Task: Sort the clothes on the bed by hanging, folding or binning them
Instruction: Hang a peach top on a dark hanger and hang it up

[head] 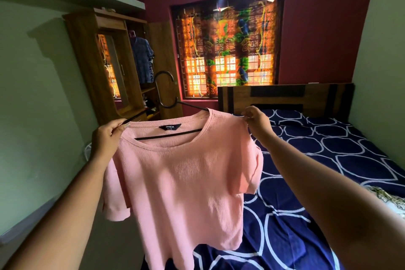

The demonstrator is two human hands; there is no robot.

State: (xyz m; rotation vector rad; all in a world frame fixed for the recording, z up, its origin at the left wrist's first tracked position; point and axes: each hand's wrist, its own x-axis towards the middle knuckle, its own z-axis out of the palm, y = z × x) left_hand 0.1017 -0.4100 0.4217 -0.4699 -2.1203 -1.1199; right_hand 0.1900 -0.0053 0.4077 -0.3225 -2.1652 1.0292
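While the left hand (108, 138) pinches one shoulder of the pink T-shirt (182, 182) between thumb and curled fingers, right where the end of the black hanger (166, 103) pokes out, the right hand (256, 121) pinches the other shoulder seam with its fingertips. Both grips are narrow and closed on fabric. The shirt is held up in the air, spread between the two hands, off the left side edge of the bed (328, 160), with its hem hanging over the bed's near left corner. The hanger sits tilted inside the neckline: its bar shows through the neck opening, and its hook curls up behind the collar.

Inside the back of the neck there is a dark label (170, 127) reading "max" in white letters. A smaller line beneath it is too small to read.

By count: one T-shirt, one hanger, two hands. The bed carries a navy sheet with white ring outlines, and one patterned cloth (388, 200) lies at its right side edge. The wooden headboard (285, 96) stands at the far end. Beyond the left hand, an open wooden wardrobe (87, 68) holds one blue garment (142, 59) hanging on its rail. One bright patterned curtain (228, 50) covers the window.
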